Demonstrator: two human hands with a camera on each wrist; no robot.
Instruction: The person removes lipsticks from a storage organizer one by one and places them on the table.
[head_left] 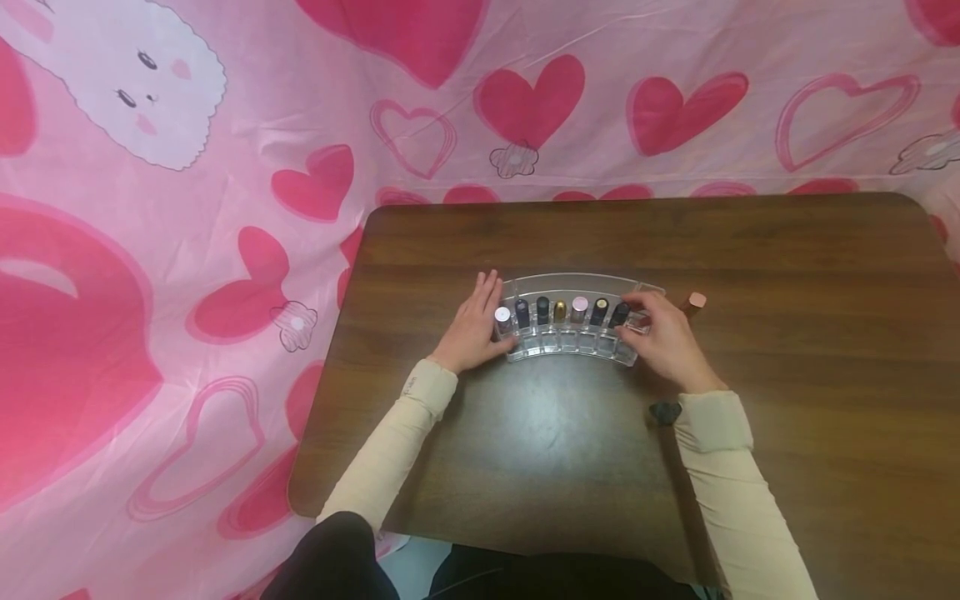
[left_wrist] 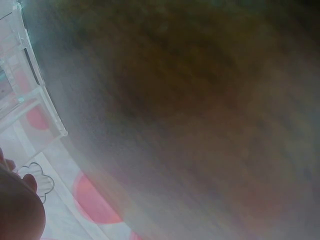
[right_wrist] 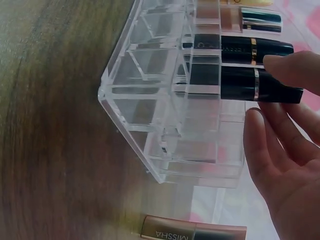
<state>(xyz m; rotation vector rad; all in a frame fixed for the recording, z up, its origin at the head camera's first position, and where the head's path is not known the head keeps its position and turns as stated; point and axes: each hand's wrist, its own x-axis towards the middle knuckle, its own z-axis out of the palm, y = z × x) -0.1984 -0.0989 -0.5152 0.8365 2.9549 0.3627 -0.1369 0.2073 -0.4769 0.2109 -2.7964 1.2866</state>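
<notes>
A clear, curved lipstick organizer (head_left: 567,342) stands on the table, with a row of several upright tubes in its slots. At its left end, my left hand (head_left: 471,331) rests against the side with straight fingers, the thumb near the front corner. My right hand (head_left: 670,340) is at the other end, pinching a black lipstick (right_wrist: 237,84) with a silver band between thumb and fingers. The lower part of that lipstick sits inside the clear slot. Beside it stands another black tube (right_wrist: 240,48) with a gold band. The left wrist view is mostly blurred.
A brown tube (right_wrist: 170,228) with a pinkish cap stands on the table (head_left: 525,450) just right of the organizer. The organizer's front row shows bare compartments (head_left: 588,342). Pink heart-patterned cloth (head_left: 420,50) hangs behind and left of the table.
</notes>
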